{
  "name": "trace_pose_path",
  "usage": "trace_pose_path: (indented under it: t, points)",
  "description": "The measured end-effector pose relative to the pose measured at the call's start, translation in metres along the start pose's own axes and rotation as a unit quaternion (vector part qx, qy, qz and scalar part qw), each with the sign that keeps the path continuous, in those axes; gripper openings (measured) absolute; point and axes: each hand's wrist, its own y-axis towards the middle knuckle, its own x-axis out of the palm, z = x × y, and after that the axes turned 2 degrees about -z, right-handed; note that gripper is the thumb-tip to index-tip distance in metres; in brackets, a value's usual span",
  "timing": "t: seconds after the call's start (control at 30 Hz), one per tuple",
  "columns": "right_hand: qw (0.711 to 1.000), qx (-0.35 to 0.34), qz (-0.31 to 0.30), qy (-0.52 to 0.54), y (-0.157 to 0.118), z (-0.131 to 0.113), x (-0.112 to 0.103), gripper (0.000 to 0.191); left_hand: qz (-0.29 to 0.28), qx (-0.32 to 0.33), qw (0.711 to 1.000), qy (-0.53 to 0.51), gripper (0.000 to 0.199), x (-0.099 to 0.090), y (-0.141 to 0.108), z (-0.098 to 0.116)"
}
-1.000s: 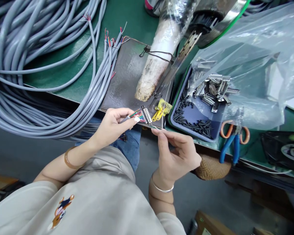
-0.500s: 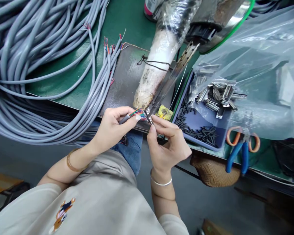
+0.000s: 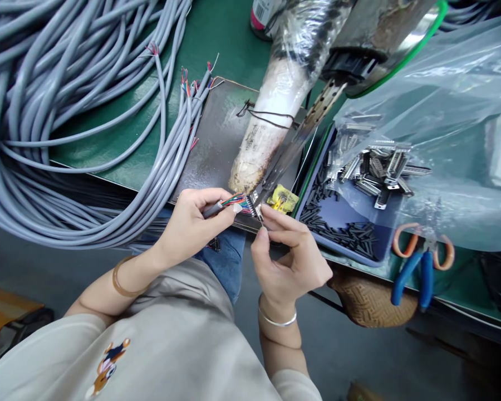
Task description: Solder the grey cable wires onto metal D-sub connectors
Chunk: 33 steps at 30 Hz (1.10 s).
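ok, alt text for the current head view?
The left hand holds a gray cable whose colored wires reach a metal connector; the right hand is beside it, near a long metal tool. Coiled gray cables lie on the left; a blue bin with short black pieces sits on the right.

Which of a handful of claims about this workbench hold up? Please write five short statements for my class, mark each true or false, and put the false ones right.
1. The left hand holds the end of a grey cable. True.
2. The blue-handled pliers lie inside the tray. False: they lie outside it, beside it.
3. A silver bracelet is around the wrist of the right hand. True.
4. The right hand is reaching into the tray. False: it is outside the tray, close to the metal connector in front of the left hand.
5. Small black pieces lie in the tray. True.
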Motion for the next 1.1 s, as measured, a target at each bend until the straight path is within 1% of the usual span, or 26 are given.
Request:
trace_pose_path:
  t: [0.33,0.47,0.57,0.63,0.7,0.73,0.8,0.83,0.87,0.9,0.93,0.97,1.0,1.03,1.07,1.1]
  points:
    - [1.0,0.005,-0.015,0.011,-0.005,0.003,-0.004,0.018,-0.03,-0.017,0.999,-0.009,0.016,-0.001,-0.003,-0.005]
    - [0.999,0.027,-0.024,0.031,-0.009,0.002,-0.009,0.017,-0.072,-0.049,0.996,-0.03,0.017,-0.004,-0.011,-0.01]
    - [0.997,0.06,-0.019,0.038,-0.012,-0.001,-0.013,0.015,-0.112,-0.058,0.99,-0.062,0.018,-0.006,-0.018,-0.015]
    - [0.994,0.1,0.009,0.05,-0.013,-0.003,-0.016,0.012,-0.14,-0.054,0.986,-0.068,0.018,-0.007,-0.023,-0.018]
    - [0.987,0.128,0.061,0.072,-0.012,-0.006,-0.018,0.008,-0.175,-0.047,0.983,-0.044,0.016,-0.009,-0.028,-0.022]
    - [0.984,0.124,0.1,0.083,-0.011,-0.007,-0.02,0.006,-0.19,-0.039,0.981,-0.024,0.015,-0.01,-0.03,-0.024]
    - [0.973,0.083,0.195,0.093,-0.01,-0.011,-0.025,0.004,-0.201,-0.007,0.979,0.024,0.011,-0.01,-0.035,-0.028]
    - [0.967,0.06,0.231,0.089,-0.01,-0.014,-0.028,0.008,-0.191,0.019,0.98,0.048,0.009,-0.01,-0.038,-0.029]
    - [0.966,0.049,0.24,0.079,-0.01,-0.016,-0.032,0.013,-0.173,0.052,0.981,0.069,0.007,-0.01,-0.04,-0.03]
    - [0.973,0.052,0.215,0.065,-0.01,-0.018,-0.035,0.018,-0.155,0.088,0.98,0.092,0.006,-0.01,-0.043,-0.031]
    - [0.985,0.068,0.15,0.047,-0.011,-0.019,-0.039,0.021,-0.139,0.127,0.975,0.115,0.007,-0.009,-0.046,-0.032]
    - [0.994,0.09,0.059,0.029,-0.011,-0.021,-0.042,0.022,-0.128,0.166,0.967,0.141,0.01,-0.009,-0.048,-0.034]
    - [0.994,0.107,-0.035,0.012,-0.012,-0.021,-0.044,0.021,-0.122,0.203,0.956,0.17,0.014,-0.008,-0.051,-0.035]
    - [0.988,0.116,-0.106,-0.004,-0.013,-0.021,-0.045,0.019,-0.117,0.236,0.944,0.2,0.017,-0.007,-0.053,-0.036]
    - [0.982,0.119,-0.146,-0.015,-0.014,-0.021,-0.044,0.016,-0.109,0.265,0.931,0.227,0.018,-0.006,-0.055,-0.037]
    - [0.979,0.122,-0.16,-0.022,-0.015,-0.021,-0.042,0.012,-0.098,0.287,0.921,0.245,0.018,-0.005,-0.057,-0.038]
